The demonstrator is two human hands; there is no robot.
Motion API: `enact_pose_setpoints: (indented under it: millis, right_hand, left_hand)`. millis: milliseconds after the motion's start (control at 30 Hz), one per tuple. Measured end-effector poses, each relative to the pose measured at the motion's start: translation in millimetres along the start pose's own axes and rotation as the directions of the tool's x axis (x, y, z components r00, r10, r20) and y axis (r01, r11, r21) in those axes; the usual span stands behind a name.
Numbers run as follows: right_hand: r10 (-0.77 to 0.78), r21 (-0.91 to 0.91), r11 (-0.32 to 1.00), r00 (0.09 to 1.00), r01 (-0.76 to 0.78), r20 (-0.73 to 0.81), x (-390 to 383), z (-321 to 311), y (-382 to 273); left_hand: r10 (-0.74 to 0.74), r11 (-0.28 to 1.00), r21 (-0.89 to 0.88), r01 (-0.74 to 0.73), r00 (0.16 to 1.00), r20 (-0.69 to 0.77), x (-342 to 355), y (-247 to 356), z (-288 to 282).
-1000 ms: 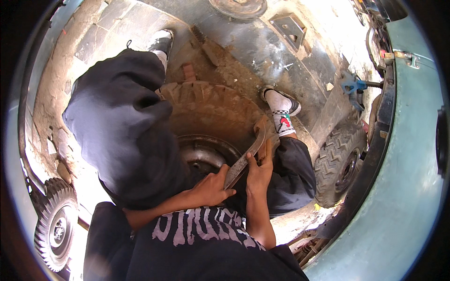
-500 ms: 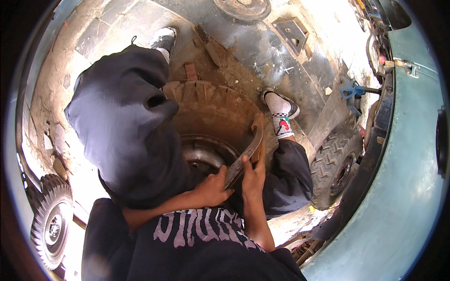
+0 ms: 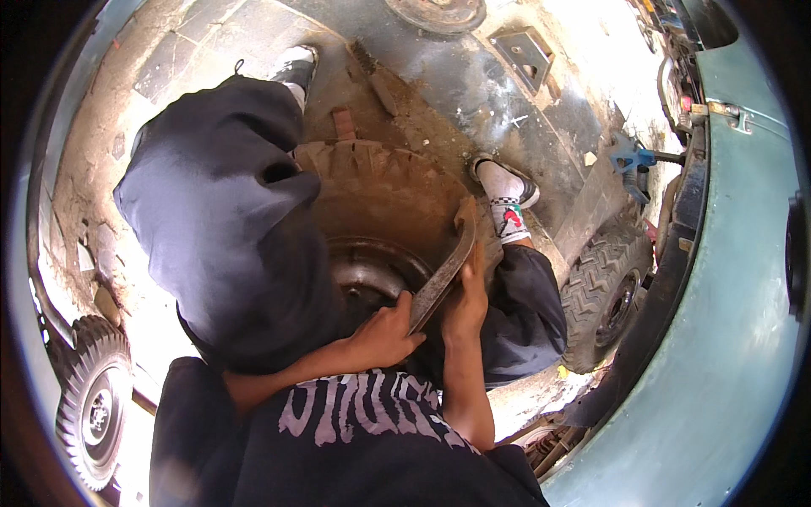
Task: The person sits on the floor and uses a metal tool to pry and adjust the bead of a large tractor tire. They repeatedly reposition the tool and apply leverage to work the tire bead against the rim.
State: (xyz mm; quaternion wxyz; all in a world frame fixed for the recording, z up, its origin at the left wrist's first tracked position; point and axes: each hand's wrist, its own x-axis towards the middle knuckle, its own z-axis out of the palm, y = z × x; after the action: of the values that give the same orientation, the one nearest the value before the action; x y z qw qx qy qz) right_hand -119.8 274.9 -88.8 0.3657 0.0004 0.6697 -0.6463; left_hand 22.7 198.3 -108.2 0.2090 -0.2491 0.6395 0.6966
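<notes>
A big dirt-brown tyre (image 3: 372,194) lies on the floor between my legs, a dark metal wheel rim (image 3: 380,262) inside it. A curved, rust-brown band (image 3: 446,275) rises along the tyre's right side; whether it is metal or rubber I cannot tell. Its near end is in my left hand (image 3: 384,335), closed with the thumb up against it. My right hand (image 3: 465,308) lies along the band's outer side, fingers stretched out and pointing away from me. The band partly covers those fingers, and my left leg hides part of the tyre.
At the right stands a blue-green vehicle body (image 3: 735,279), with a treaded wheel (image 3: 604,296) beside it and a blue jack-like tool (image 3: 634,165) beyond. Another wheel (image 3: 95,406) is at the far left. A metal block (image 3: 522,59) and a round disc (image 3: 439,13) lie ahead.
My right hand has shifted slightly right; its thumb, which lay over the band, no longer shows there. The left hand keeps its hold, a little lower.
</notes>
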Motion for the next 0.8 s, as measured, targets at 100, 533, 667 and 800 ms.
enact_pose_setpoints:
  millis: [100,533,667,800]
  right_hand:
    - [0.038,0.164,0.985,0.998,-0.046,0.051,48.1,-17.2,2.0]
    - [0.0,0.05,0.999,0.997,-0.004,0.077,39.2,0.1,-8.9]
    - [-0.055,-0.12,0.99,0.992,0.069,0.115,22.9,-1.4,-4.3]
    - [-0.07,-0.436,0.884,0.97,0.168,0.232,-27.4,-5.3,-6.1]
  left_hand:
    - [0.01,1.0,0.014,-0.01,1.0,-0.017,-0.1,-1.4,0.4]
    - [-0.003,1.0,-0.015,0.002,0.998,-0.069,-1.4,1.1,-1.8]
    - [0.005,0.999,0.039,-0.001,0.993,-0.116,1.9,-1.8,-1.7]
    - [-0.038,0.999,-0.016,0.037,0.997,-0.066,3.3,0.7,-1.8]
